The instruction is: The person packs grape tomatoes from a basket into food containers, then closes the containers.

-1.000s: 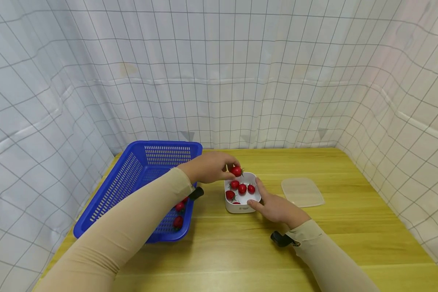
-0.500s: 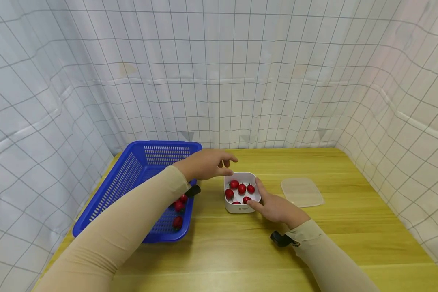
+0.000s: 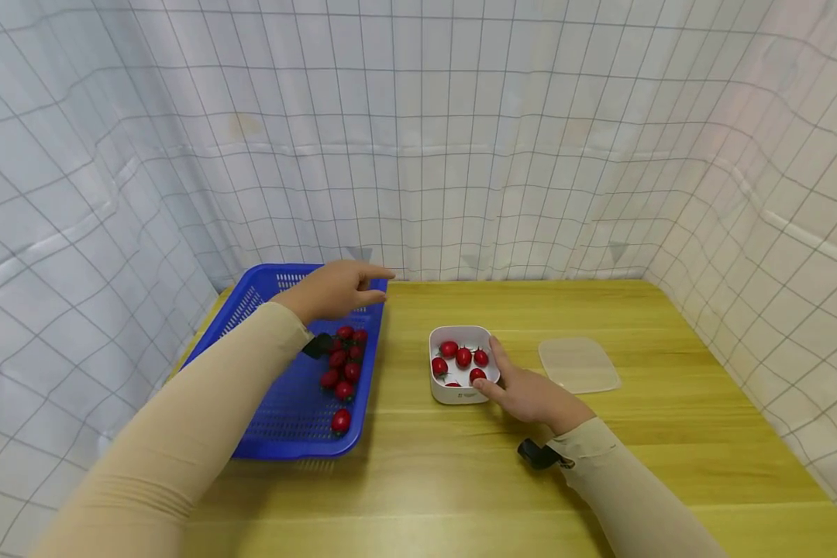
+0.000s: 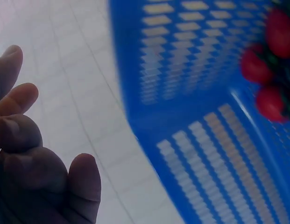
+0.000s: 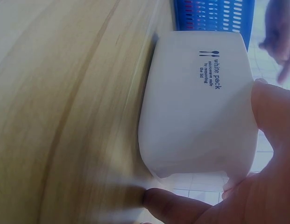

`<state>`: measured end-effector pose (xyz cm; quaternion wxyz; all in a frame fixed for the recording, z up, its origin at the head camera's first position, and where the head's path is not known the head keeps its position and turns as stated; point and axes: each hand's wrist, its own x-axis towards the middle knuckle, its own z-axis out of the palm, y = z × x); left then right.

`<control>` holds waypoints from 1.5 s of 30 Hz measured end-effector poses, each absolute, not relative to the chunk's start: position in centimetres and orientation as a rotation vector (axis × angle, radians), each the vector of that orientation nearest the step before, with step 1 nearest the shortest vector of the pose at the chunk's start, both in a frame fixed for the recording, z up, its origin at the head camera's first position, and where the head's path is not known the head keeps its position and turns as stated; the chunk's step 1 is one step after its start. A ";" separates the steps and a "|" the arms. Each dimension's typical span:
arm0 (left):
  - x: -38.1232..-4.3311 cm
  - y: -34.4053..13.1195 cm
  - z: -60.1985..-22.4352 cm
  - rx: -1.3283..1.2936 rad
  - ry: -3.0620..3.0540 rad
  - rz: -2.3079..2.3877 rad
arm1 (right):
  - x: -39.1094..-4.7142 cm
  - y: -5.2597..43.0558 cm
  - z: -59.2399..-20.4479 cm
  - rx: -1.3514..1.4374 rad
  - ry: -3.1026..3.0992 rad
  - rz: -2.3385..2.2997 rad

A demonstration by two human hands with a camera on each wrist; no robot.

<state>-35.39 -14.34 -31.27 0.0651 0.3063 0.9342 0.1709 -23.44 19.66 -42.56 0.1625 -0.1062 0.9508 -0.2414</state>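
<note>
My left hand [image 3: 342, 288] is above the far right part of the blue plastic basket [image 3: 300, 448], holding nothing, its thumb and fingers apart. In the left wrist view its fingers [image 4: 23, 130] are partly bent, beside the basket wall [image 4: 120, 70]. Several red cherry tomatoes [image 3: 345, 370] with green stems lie along the basket's right side. My right hand [image 3: 533, 397] grips the right side of a white food container [image 3: 453, 397], thumb at its front corner and fingers along its side. Several cherry tomatoes [image 3: 463, 356] sit inside. Printed text shows on the container wall [image 5: 196, 116] in the right wrist view.
A translucent flat lid [image 3: 579, 364] lies on the wooden table [image 3: 446, 480] to the right of the container. White gridded curtains [image 3: 432, 155] stand behind the table and along both sides.
My left hand let a cherry tomato go into the container, then moved left to above the basket. My right hand has stayed at the container.
</note>
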 end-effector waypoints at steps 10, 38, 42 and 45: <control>-37.5 -19.1 -34.4 0.780 2.799 0.422 | -23.5 19.8 -42.7 -0.276 2.712 -0.684; -38.4 -20.3 -39.4 0.617 2.704 0.308 | -23.5 20.0 -42.9 -0.317 2.704 -0.705; -38.7 -20.7 -39.7 0.602 2.697 0.319 | -23.5 20.0 -42.8 -0.311 2.703 -0.700; -38.8 -20.7 -39.9 0.605 2.694 0.319 | -23.5 20.0 -42.9 -0.306 2.702 -0.700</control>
